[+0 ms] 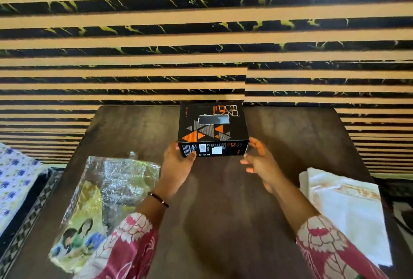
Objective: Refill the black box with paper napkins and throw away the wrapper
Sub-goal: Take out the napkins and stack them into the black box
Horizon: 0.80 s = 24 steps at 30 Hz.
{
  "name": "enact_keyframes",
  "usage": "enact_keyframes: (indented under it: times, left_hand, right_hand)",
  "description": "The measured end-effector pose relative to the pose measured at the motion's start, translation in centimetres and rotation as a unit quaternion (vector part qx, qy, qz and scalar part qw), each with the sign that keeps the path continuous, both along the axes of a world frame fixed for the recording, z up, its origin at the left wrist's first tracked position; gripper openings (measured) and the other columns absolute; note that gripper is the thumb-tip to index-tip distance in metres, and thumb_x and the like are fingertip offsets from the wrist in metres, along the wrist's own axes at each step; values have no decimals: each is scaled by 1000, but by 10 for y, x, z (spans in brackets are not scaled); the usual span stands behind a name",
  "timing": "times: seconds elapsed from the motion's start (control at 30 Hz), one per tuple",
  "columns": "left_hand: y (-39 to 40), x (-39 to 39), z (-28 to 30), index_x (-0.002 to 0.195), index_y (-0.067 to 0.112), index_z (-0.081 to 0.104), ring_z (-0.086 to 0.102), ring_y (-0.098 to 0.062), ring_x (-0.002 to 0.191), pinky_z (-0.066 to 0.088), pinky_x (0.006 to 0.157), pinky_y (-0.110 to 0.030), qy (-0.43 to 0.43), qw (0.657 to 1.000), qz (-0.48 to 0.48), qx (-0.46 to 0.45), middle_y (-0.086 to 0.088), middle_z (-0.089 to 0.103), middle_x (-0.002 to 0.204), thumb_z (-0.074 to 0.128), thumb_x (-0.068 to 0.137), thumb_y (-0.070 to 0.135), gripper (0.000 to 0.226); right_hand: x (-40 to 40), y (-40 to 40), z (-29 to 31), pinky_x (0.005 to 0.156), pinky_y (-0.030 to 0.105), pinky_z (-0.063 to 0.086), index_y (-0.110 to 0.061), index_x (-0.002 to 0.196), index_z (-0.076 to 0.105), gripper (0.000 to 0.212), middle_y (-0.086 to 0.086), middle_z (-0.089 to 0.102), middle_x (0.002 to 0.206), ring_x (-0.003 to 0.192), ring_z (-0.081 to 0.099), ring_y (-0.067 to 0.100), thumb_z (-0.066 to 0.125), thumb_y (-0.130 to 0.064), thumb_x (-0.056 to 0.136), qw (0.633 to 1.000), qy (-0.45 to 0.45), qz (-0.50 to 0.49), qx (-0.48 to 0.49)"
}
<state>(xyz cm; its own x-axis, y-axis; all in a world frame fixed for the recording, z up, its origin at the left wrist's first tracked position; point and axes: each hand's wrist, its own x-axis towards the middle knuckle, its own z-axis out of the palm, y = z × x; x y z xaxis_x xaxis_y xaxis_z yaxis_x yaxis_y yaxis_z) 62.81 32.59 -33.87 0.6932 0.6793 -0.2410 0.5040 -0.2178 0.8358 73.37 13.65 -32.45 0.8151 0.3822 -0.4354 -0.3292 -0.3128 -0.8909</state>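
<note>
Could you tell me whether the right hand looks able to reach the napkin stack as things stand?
Probably yes: the right hand is free, and the napkin stack lies uncovered just beside that forearm.

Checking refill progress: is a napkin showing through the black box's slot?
No. The slot in the black box shows only a dim grey inside, no napkin poking out; how full it is, cannot tell.

- Black rectangular cardboard box (212,130) with orange and grey triangles: matt printed card, the torn slot on top rough-edged.
- Crinkled clear plastic wrapper (98,196) at the table's left edge: glossy, creased, catching light, with colourful printing.
- Stack of white paper napkins (348,209) at the right edge: soft, matt, faintly embossed.
- Dark brown wooden table (223,211): smooth, with a dull sheen and visible grain.
</note>
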Motion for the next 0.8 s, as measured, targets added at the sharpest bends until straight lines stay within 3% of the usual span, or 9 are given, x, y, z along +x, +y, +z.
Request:
enact_keyframes:
  times: [0.17,0.3,0.4,0.47,0.53,0.6,0.7,0.8]
  left_hand:
    - [-33,-62,-5,122,17,45,46,-22,117,38,100,-38,-43,999,-13,10,-1,44,119,65,83,19,44]
    - [-55,-120,-7,121,29,40,48,-15,113,41,97,-37,-62,996,-53,19,3,48,122,62,86,28,42]
    - [-71,-157,-8,118,22,46,55,-16,106,47,95,-42,-61,998,-33,8,1,55,115,54,87,33,35]
    - [-78,-169,-9,116,21,49,58,-11,102,49,91,-38,-78,997,-11,4,1,59,111,48,87,37,33]
    - [-82,-169,-7,121,21,47,54,1,100,46,87,-25,-98,995,8,-3,3,57,116,44,90,35,35]
    - [-82,-160,-4,130,20,42,52,5,98,41,86,-21,-94,995,15,9,7,51,119,42,93,34,40]
    - [-80,-147,-5,138,21,34,56,-9,106,45,84,-24,-79,995,-28,54,8,51,125,42,94,39,48]
    - [-79,-147,-12,135,26,36,57,-13,110,50,90,-36,-76,993,-39,85,2,55,127,41,90,49,51]
  right_hand:
    - [-61,-46,-4,78,30,49,-34,127,47,61,-12,49,125,106,56,15,55,7,83,1000,-6,-6,20]
    - [-106,-86,-11,70,28,52,-28,120,47,55,-9,49,122,82,64,7,51,14,84,1000,-15,12,17]
    - [-132,-113,-13,63,21,53,-26,115,49,48,-6,53,119,80,66,14,48,13,87,999,-23,27,7]
    - [-139,-121,-11,63,20,53,-25,111,53,45,-4,57,114,82,65,13,50,12,86,999,-28,22,-2]
    - [-137,-122,-8,65,21,52,-23,113,54,41,-3,57,110,84,61,10,50,9,88,999,-30,21,-16]
    - [-130,-117,-5,74,26,52,-23,118,54,40,-2,56,111,94,59,13,48,5,90,999,-26,28,-25]
    - [-123,-109,-1,85,34,51,-23,122,54,39,-10,55,116,107,55,16,48,0,92,999,-19,30,-12]
    - [-123,-107,-3,91,39,51,-32,115,52,39,-10,55,118,110,55,16,49,-2,91,1000,-12,25,-3]
